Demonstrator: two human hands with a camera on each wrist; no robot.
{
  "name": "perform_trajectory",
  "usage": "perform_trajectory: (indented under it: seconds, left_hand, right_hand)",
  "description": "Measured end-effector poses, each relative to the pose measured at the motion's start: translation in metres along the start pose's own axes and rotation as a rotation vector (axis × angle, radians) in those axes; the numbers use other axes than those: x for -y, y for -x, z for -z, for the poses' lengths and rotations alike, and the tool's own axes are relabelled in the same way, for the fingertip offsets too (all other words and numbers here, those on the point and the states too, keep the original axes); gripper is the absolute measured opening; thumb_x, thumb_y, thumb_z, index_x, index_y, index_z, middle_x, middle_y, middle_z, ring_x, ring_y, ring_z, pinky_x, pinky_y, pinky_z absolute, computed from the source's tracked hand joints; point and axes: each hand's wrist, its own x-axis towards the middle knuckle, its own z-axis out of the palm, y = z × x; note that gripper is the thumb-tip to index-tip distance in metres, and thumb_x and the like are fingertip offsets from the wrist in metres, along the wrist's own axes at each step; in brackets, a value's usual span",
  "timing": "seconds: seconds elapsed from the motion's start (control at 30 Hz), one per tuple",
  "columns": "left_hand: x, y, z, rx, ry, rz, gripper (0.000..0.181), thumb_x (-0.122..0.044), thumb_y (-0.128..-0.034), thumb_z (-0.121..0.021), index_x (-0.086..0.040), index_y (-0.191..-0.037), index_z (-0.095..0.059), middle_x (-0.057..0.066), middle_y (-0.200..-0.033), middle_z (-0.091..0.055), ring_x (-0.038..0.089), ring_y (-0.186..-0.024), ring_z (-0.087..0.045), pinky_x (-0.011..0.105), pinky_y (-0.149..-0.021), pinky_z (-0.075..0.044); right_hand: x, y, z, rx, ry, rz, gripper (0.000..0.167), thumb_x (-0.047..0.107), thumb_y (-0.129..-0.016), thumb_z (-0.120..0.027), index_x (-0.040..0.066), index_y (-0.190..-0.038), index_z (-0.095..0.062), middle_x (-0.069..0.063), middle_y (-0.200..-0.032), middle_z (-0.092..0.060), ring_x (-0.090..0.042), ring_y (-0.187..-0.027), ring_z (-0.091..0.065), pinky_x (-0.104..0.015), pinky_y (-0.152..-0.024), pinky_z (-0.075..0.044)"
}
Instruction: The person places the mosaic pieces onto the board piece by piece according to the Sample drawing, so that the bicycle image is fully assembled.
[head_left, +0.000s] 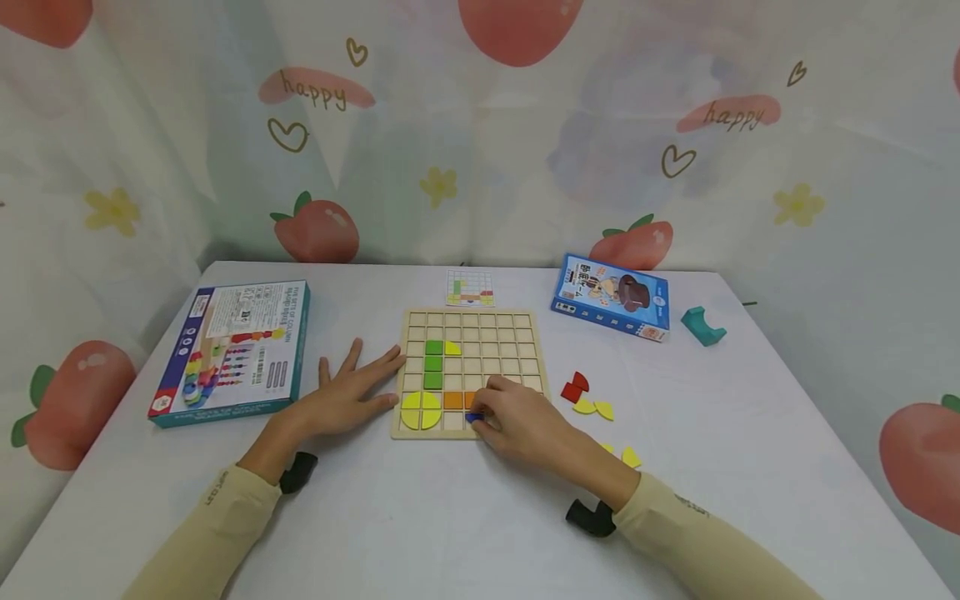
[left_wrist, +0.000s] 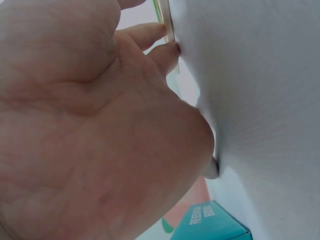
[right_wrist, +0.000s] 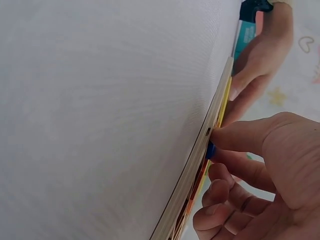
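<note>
A wooden grid board lies flat on the white table. My left hand rests beside it with spread fingers, the fingertips touching the board's left edge. Over the board's lower part, my right hand pinches a small blue piece between thumb and index finger, at a cell in the bottom row. Green squares stand in a column on the grid, with a yellow quarter-circle next to the top one. Yellow quarters form a circle at lower left. Orange squares are partly hidden by my right hand.
Loose red pieces and yellow pieces lie right of the board. A pattern card is behind it. A large box stands left; a blue box and a teal arch block sit at back right.
</note>
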Motion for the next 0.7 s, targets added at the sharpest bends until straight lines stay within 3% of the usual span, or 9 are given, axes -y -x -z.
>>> perform_trajectory:
  seconds: [0.7]
  left_hand:
    - [-0.0022,0.0005,0.0007,0.001,0.001,0.014,0.071,-0.045,-0.1064,-0.059,-0.03,-0.169,-0.029,-0.001,-0.18,-0.017,0.047,-0.165,0.018,0.082,-0.116,0.024]
  right_hand:
    - [-0.0056,-0.004,0.0016,-0.025,-0.029,0.009,0.013,0.024,-0.093,-0.083,0.016,-0.103,-0.08,0.004,-0.091,-0.062,-0.009,-0.079,-0.053,-0.021,-0.071,-0.049]
